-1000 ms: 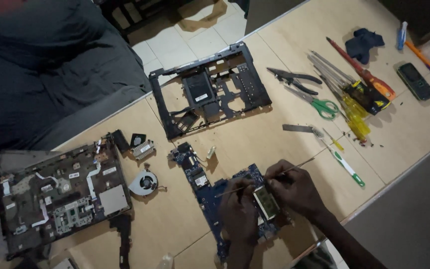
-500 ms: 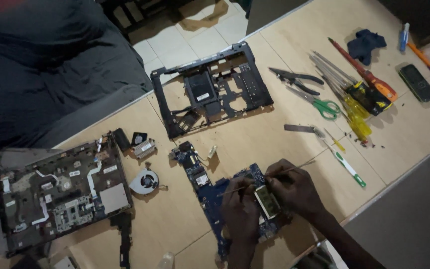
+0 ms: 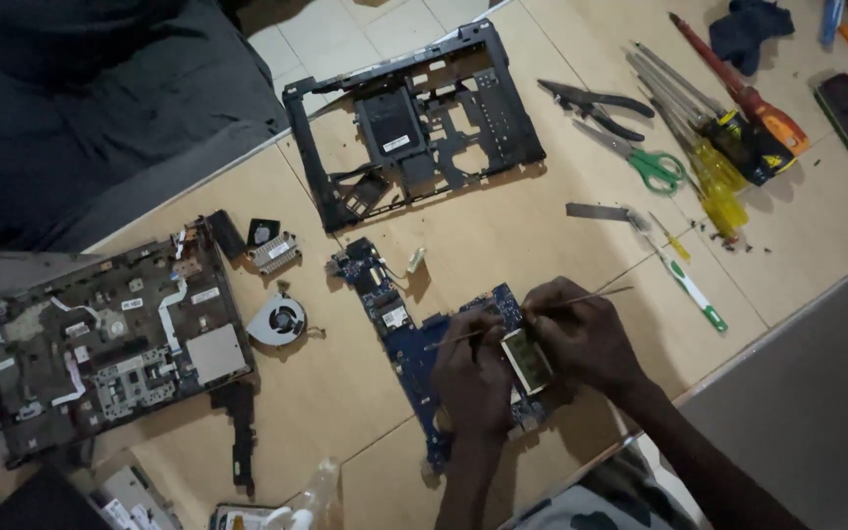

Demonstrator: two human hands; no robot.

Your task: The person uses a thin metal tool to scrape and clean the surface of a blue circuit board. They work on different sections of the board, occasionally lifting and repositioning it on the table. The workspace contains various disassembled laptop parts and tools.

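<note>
The head view looks down on a pale wooden table (image 3: 503, 245) strewn with laptop parts. A blue circuit board (image 3: 399, 339), long, narrow and studded with small components, lies near the table's front edge. Over its near half both hands work. The left hand (image 3: 473, 378) pinches a thin metal rod (image 3: 453, 339); the right hand (image 3: 581, 339) pinches a second thin rod (image 3: 591, 296). Between the hands sits a square metallic chip (image 3: 527, 358), shiny and flat, on the board.

Behind the board lies a black plastic laptop base frame (image 3: 414, 123), full of cutouts. Left of the board are a round grey fan (image 3: 277, 321), a finned heatsink (image 3: 274, 250) and a dark chassis (image 3: 105, 339) with white ribbon cables. Right of it lie green-handled scissors (image 3: 655, 167), black pliers (image 3: 596, 103) and yellow-handled screwdrivers (image 3: 718, 186).

Compared with half a second ago, hands, rods and board keep the same places.
</note>
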